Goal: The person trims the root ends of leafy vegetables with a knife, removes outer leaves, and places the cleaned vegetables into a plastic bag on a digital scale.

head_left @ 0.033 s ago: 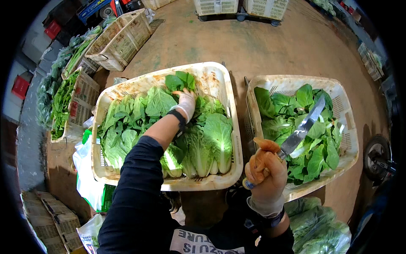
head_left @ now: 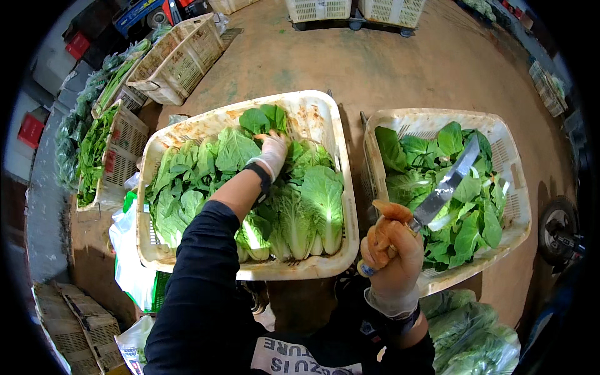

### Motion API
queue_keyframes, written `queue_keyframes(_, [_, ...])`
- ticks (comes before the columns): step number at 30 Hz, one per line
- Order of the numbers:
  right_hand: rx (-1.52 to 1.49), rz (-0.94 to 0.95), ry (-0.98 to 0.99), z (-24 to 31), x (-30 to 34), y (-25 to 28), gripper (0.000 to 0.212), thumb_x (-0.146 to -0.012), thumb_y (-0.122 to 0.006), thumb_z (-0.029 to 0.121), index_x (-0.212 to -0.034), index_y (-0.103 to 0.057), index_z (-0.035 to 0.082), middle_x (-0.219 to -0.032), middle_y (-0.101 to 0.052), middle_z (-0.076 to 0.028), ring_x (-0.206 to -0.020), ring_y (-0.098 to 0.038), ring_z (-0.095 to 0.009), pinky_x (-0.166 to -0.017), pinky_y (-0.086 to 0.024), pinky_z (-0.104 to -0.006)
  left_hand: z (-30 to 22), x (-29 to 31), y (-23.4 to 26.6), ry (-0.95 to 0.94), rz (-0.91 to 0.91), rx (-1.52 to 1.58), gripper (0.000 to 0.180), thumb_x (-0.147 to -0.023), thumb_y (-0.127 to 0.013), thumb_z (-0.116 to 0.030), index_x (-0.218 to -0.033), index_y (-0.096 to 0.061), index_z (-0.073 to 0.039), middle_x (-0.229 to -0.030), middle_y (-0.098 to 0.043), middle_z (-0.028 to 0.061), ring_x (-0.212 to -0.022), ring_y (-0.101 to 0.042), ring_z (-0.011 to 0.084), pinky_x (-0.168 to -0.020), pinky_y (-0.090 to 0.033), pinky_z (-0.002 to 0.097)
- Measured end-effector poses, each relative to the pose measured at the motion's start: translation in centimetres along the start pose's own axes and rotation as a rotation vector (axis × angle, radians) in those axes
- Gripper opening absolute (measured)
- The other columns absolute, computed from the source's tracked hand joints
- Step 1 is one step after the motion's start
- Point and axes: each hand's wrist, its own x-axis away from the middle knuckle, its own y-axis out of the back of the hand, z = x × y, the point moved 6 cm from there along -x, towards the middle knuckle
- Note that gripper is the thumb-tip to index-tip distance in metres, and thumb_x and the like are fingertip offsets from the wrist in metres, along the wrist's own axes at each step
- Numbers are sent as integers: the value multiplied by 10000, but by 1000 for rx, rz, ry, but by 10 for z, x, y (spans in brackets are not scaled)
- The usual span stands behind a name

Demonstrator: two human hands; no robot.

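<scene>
Sorting of leafy greens, knife in hand.
The left hand [head_left: 273,152] is laid, fingers spread, on greens [head_left: 294,206] in the crate [head_left: 325,112]; right of it, a knife [head_left: 445,187] is gripped by the right hand [head_left: 390,253]; a head is probably lifted next.

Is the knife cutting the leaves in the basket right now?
No, the right hand holds the knife up above the right basket, its blade not pressing into any leaf.

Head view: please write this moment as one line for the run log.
left hand: on leafy greens in left crate | right hand: grips knife over right crate of loose leaves
</scene>
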Motion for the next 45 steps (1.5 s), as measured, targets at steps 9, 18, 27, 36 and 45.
queue_keyframes(9, [23, 28, 35, 2, -8, 12, 238, -866, -515, 118, -1049, -558, -28, -563, -435, 18, -425, -359, -56, -405, -287, -200, 96, 47, 93, -170, -452, 697, 188, -741, -638, -155, -915, -677, -96, -886, -658, 127, -798, -647, 237, -720, -502, 340])
queue_keyframes(18, [-13, -163, 38, 25, -35, 31, 519, -896, -500, 376, -1284, -421, 41, -1134, -558, -66, -821, -515, -91, -563, -361, -181, 117, 239, 241, -386, -794, 1296, 199, -715, -694, -22, -905, -668, -73, -901, -643, 71, -773, -612, 152, -667, -482, 269])
queue_keyframes(27, [313, -313, 375, 110, -9, 116, 576, -703, -734, 67, -1234, -511, 75, -981, -587, 7, -784, -564, -74, -544, -481, -199, -36, 312, 254, -741, -1161, 184, 577, -666, -543, -24, -1222, -524, -178, -1176, -518, 130, -1047, -515, 297, -831, -462, 372])
queue_keyframes(36, [589, -298, 716, 149, 31, 162, 554, -649, -721, -48, -1174, -548, -8, -1007, -625, -39, -859, -584, -91, -761, -486, -228, -90, 324, 318, -891, -621, 812, 862, -613, -798, -206, -1355, -370, -113, -1314, -445, 181, -1179, -465, 307, -992, -368, 367])
queue_keyframes(45, [1273, -299, 730, 147, 32, 147, 549, -701, -718, 259, -1182, -548, 58, -902, -653, -80, -794, -635, -172, -692, -509, -299, -149, 253, 318, -881, -321, 1157, 717, -615, -794, -346, -1195, -502, -41, -993, -624, 122, -927, -584, 211, -823, -462, 312])
